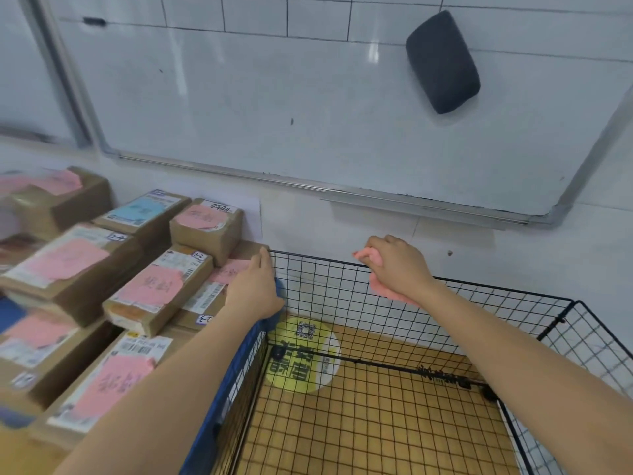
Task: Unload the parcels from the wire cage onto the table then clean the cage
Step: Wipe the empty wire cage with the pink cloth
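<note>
Atop cage rim (496, 286), right hand (397, 265) with pink cloth (378, 284)

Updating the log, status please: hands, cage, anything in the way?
Left hand flat at wire cage corner, holding nothing. Right hand grips pink cloth on back rim. Parcels stacked alongside; none visible inside cage.
</note>
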Tool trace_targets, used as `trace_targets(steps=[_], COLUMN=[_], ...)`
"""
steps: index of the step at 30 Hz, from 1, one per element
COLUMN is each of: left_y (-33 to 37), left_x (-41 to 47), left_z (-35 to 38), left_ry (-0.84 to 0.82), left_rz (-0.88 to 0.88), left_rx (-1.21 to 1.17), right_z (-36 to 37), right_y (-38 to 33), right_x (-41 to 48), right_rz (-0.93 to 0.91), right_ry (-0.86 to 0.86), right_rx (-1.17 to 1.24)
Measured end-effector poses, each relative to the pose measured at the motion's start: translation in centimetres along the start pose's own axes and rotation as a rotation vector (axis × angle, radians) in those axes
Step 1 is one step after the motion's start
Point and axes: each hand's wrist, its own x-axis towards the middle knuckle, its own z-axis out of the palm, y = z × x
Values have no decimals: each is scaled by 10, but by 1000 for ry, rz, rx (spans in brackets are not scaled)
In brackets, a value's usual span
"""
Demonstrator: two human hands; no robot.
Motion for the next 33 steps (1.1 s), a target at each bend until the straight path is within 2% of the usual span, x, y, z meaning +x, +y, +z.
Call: trace_targets(steps=[10, 19, 22, 25, 27, 28, 30, 33], left_y=[-4, -6, -8, -8, -6, -5, -4, -2], left_x=[2, 2, 3, 2, 1, 1, 1, 1], left_z=[0, 2, 3, 2, 0, -2, -3, -5], left_ry=[-10, -15, -25, -37, -66, -75, -81, -83], left_rz=[-2, 18, 24, 37, 29, 22, 0, -19], left_rx=[-99, -219, -238, -220, -199, -191, -190, -236], right_z=[33, 44, 44, 37, 30, 27, 25, 36], right_y=[-96, -155, -161, -158, -150, -146, -139, -131], right_x=[47, 73, 74, 69, 59, 52, 38, 17], right_rz=[-76, -44, 11, 100, 139, 152, 172, 115], right_ry=[84, 63, 53, 13, 120, 202, 324, 386], right_rx=[60, 181, 321, 743, 912, 911, 827, 665])
